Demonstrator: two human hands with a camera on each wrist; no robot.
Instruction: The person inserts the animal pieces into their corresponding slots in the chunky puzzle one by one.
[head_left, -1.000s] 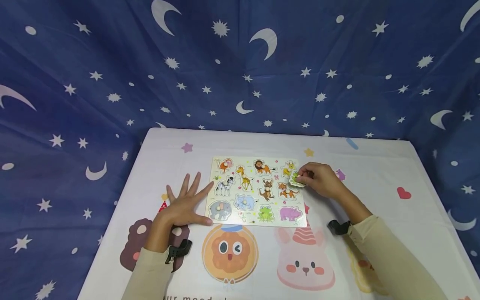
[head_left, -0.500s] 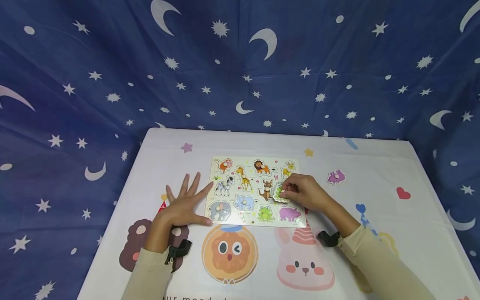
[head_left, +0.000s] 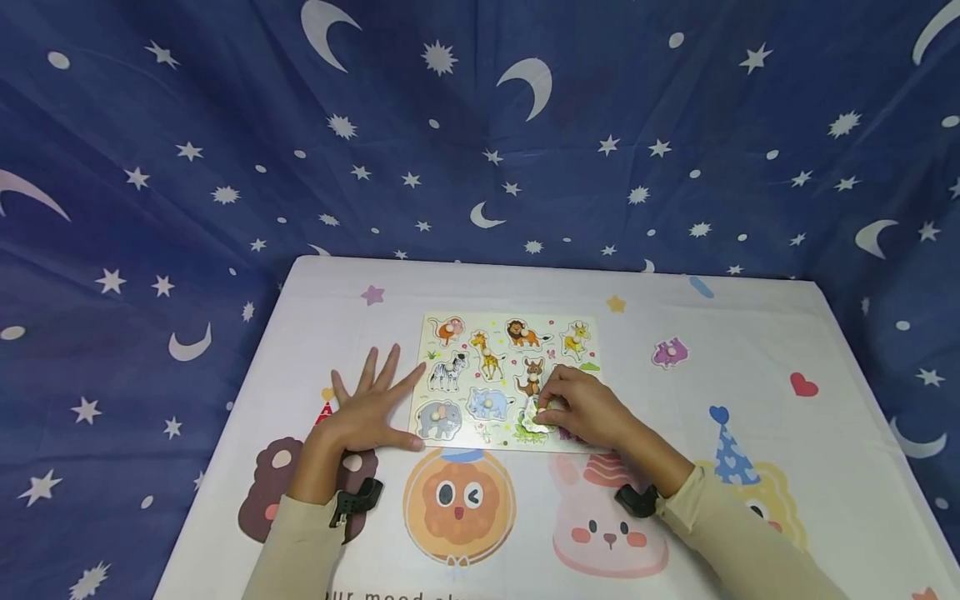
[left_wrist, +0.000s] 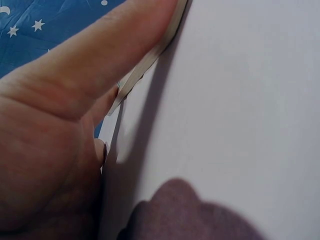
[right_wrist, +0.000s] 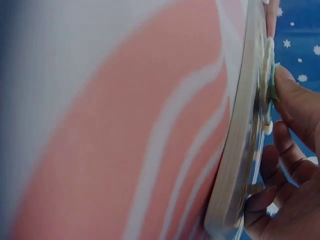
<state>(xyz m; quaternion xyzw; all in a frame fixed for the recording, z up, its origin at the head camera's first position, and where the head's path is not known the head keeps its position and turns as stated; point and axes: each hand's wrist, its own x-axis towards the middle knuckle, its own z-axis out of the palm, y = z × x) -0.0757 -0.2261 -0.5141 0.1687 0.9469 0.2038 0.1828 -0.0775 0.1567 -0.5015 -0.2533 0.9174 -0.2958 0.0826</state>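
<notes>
A wooden animal puzzle board (head_left: pixel 468 440) lies on the table, with knobbed pieces such as the elephant (head_left: pixel 438 419), zebra (head_left: pixel 448 372) and lion (head_left: pixel 525 333) in it. My right hand (head_left: pixel 588 408) pinches the frog puzzle piece (head_left: pixel 535 419) between thumb and fingers, close over the printed frog near the board's front edge. In the right wrist view the piece (right_wrist: pixel 268 90) stands edge-on just above the board. This hand covers the tiger and most of the purple hippo picture. My left hand (head_left: pixel 367 417) lies with fingers spread, fingertips and thumb right at the board's left edge.
A purple hippo piece (head_left: pixel 670 352) with a knob lies on the table right of the board. White cloth (head_left: pixel 750 333) printed with cartoon animals covers the table. A blue star-patterned curtain (head_left: pixel 420 125) hangs behind it.
My right hand has carried the frog piece from the board's right edge leftward and toward me, over the printed frog. The loose hippo piece has come into full view. My left hand stays put.
</notes>
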